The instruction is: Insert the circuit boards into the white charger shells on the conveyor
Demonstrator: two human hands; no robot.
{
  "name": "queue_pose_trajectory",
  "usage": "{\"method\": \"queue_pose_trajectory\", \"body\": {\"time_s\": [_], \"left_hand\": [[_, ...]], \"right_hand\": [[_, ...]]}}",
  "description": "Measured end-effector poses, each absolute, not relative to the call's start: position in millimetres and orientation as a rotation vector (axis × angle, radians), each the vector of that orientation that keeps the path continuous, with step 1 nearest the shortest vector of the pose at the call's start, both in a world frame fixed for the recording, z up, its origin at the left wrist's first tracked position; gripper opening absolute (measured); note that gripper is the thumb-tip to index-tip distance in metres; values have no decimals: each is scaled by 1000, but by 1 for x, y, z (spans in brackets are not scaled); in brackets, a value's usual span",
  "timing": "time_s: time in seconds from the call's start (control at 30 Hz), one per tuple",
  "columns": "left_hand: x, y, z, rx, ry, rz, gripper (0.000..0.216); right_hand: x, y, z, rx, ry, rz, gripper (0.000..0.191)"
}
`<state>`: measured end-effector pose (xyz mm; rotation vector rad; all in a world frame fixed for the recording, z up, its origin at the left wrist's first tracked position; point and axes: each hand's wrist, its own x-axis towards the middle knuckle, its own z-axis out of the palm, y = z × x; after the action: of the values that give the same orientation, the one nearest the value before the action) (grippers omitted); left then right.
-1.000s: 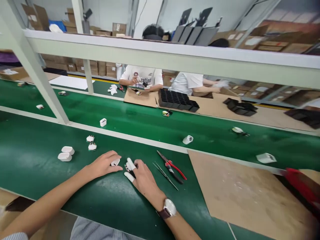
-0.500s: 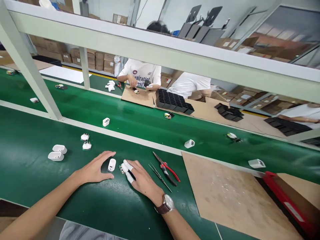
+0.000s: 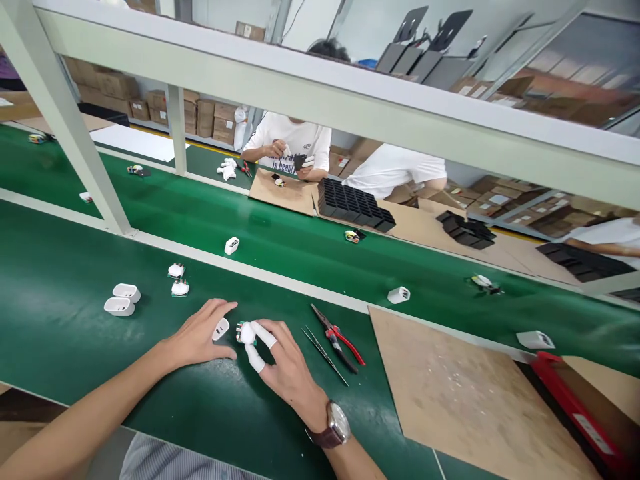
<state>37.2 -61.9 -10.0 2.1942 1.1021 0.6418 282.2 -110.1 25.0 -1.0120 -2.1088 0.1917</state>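
Observation:
My left hand (image 3: pixel 200 335) rests on the green mat with its fingers curled round a small white charger shell (image 3: pixel 221 329). My right hand (image 3: pixel 277 353), with white finger cots and a wristwatch, pinches a small white part with a green board (image 3: pixel 245 333) right beside that shell. The two hands almost touch. Two more white shells (image 3: pixel 120 301) lie to the left, and two small white inner parts (image 3: pixel 177 279) lie a little beyond my left hand.
Red-handled pliers (image 3: pixel 339 337) and tweezers (image 3: pixel 324 346) lie right of my right hand. A brown cardboard sheet (image 3: pixel 465 387) covers the mat further right, with a red bin (image 3: pixel 585 413) beyond. White chargers ride the conveyor belt (image 3: pixel 300 253). Other people work across it beside black trays (image 3: pixel 353 205).
My left hand has closed round the white shell and tilted it. My right hand has lifted the small board part slightly. The parts on the belt have shifted right in view.

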Motion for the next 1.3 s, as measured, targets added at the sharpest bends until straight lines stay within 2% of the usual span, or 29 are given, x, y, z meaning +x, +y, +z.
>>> {"method": "queue_pose_trajectory", "body": {"time_s": [0.07, 0.17, 0.23, 0.43, 0.73, 1.0, 1.3], "left_hand": [[32, -59, -3, 2167, 1007, 545, 90], [33, -58, 0, 2146, 913, 495, 49], [39, -60, -2, 2190, 910, 568, 40], [48, -66, -10, 2388, 880, 730, 37], [46, -66, -11, 2444, 854, 710, 38], [47, -68, -14, 2436, 845, 665, 38], [49, -69, -16, 2434, 866, 682, 40]], "right_hand": [[283, -112, 26, -1013, -2072, 206, 49], [280, -118, 27, -1016, -2039, 233, 48], [277, -122, 26, -1015, -2056, 236, 50], [273, -128, 22, -1024, -2145, 181, 55], [268, -127, 31, -1051, -2307, -8, 29], [267, -129, 30, -1113, -2404, 5, 16], [272, -126, 28, -1089, -2383, 101, 20]]}}
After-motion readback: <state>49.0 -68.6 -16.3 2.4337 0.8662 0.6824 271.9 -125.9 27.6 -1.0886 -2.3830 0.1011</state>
